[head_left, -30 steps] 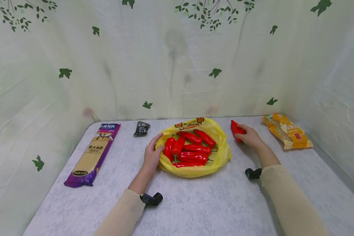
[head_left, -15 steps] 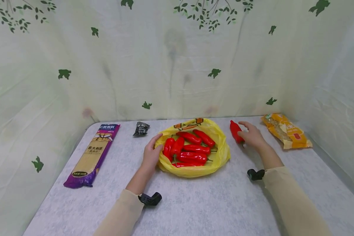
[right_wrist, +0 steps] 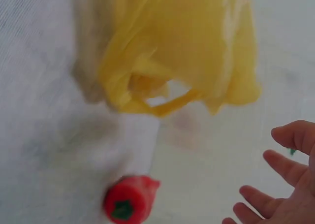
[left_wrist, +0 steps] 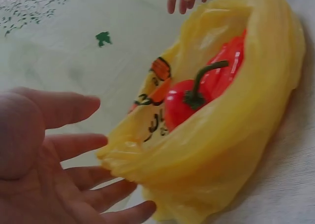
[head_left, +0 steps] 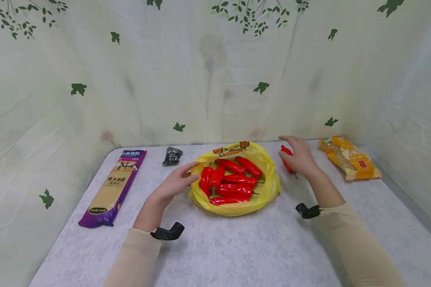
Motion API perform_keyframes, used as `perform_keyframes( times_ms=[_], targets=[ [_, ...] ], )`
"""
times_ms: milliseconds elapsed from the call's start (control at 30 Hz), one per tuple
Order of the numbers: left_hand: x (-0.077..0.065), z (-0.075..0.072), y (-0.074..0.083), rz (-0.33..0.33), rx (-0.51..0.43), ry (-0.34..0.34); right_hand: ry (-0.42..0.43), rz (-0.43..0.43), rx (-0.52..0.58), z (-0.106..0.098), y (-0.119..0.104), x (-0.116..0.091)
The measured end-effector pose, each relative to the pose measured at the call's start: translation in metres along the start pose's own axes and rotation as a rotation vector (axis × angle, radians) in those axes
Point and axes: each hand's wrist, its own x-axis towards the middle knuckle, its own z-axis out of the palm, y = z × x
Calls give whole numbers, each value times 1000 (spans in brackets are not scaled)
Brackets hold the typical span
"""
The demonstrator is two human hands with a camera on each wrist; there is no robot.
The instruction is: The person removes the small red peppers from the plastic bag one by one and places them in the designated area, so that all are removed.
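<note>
A yellow plastic bag (head_left: 233, 210) sits open-mouthed in the middle of the table with several glossy red chili peppers (head_left: 240, 181) inside. My left hand (head_left: 172, 184) is at the bag's left rim, its fingers spread and straight; in the left wrist view the fingertips (left_wrist: 142, 210) overlap the yellow edge. To the right of the bag, a single red chili pepper (head_left: 285, 150) lies on the table, partly hidden behind my right hand (head_left: 301, 157). That hand hovers over it with fingers extended and holds nothing. The right wrist view shows this pepper (right_wrist: 132, 198) apart from the fingers.
A purple spaghetti packet (head_left: 115, 185) lies at the left, and a small black wrapped packet (head_left: 172, 156) lies behind my left hand. An orange food packet (head_left: 351, 158) is at the back right. A pale curtain (head_left: 215, 79) hangs behind the table.
My right hand has let go of the single pepper, which stays on the table, and has lifted. My left hand has loosened from the bag's rim and drawn back to the left.
</note>
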Motion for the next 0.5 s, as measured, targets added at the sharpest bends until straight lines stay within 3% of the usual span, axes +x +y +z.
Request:
perform_keyframes(
  times_ms=[167, 333, 500],
  targets=[
    [-7, -12, 2, 37, -6, -95, 18, -90, 45, 3, -28, -5],
    [-9, -16, 3, 34, -7, -94, -22, -153, 91, 11, -48, -8],
    [-4, -18, 1, 37, 34, -53, -128, -174, 94, 21, -61, -10]
  ],
)
